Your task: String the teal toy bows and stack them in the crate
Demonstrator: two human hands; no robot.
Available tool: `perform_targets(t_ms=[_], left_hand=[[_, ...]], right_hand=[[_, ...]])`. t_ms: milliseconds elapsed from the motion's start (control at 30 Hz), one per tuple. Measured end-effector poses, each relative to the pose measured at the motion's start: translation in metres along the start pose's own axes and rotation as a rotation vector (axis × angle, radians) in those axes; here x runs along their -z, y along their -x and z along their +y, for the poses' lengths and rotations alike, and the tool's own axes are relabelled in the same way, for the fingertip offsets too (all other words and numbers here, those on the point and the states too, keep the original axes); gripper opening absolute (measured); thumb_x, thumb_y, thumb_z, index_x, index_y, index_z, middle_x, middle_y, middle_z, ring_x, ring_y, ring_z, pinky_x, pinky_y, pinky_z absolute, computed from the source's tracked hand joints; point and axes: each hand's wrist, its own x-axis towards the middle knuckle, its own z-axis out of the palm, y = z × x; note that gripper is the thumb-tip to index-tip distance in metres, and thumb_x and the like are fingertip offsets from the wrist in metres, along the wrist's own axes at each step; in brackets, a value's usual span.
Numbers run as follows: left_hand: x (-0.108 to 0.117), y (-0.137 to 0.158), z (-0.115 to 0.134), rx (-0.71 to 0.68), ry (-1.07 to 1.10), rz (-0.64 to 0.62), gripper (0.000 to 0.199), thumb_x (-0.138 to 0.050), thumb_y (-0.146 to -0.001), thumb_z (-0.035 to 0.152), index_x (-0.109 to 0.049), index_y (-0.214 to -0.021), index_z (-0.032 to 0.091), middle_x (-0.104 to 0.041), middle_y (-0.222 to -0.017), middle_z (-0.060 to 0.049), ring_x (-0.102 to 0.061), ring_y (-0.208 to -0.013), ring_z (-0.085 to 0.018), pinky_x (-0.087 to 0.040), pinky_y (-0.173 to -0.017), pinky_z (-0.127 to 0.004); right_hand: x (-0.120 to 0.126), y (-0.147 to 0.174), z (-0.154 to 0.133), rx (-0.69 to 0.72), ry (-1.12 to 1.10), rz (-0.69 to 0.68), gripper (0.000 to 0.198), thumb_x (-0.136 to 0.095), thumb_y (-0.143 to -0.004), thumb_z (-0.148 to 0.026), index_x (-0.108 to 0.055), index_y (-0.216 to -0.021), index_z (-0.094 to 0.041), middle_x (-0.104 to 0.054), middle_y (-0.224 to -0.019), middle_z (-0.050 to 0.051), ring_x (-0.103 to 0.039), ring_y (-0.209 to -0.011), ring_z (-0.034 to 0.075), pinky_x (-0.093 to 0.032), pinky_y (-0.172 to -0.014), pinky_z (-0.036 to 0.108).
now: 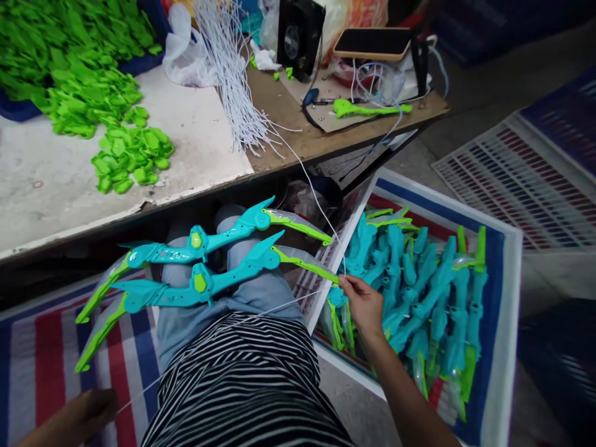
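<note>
Two turquoise toy bows with lime-green tips lie side by side across the lap: the farther bow (228, 236) and the nearer bow (239, 273). My right hand (365, 305) pinches the right tip of the nearer bow together with a white string (279, 306). From there the string runs slantwise over the striped shirt to my left hand (86, 413), low on the left. Those fingers are closed around the string, dim and slightly blurred. A further length of string goes up from my right hand toward the table.
A white crate (507, 323) full of similar bows stands at the right. On the worktable (41, 180) are lime-green plastic pieces (133, 155), a bundle of white strings (239, 105), a black fan (298, 40), a phone (372, 43) and a green-handled tool (367, 109). Striped fabric (51, 347) spreads at lower left.
</note>
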Motion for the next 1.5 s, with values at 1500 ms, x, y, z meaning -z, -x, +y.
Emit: perform_targets(t_ms=[1500], left_hand=[[-0.02,-0.241,0.427,-0.296,1.0,-0.721,0.01,-0.065,-0.08,0.014,-0.062,-0.072,0.008,-0.065,-0.062,-0.004,-0.061,-0.055,-0.01,-0.049,-0.063,-0.025]], right_hand=[[-0.042,-0.057,-0.047,0.594,0.252,-0.143,0.023,-0.058,-0.083,-0.041,-0.07,-0.089,-0.022,-0.065,-0.098,0.008,-0.06,-0.096,0.022,-0.051,-0.076,0.037]])
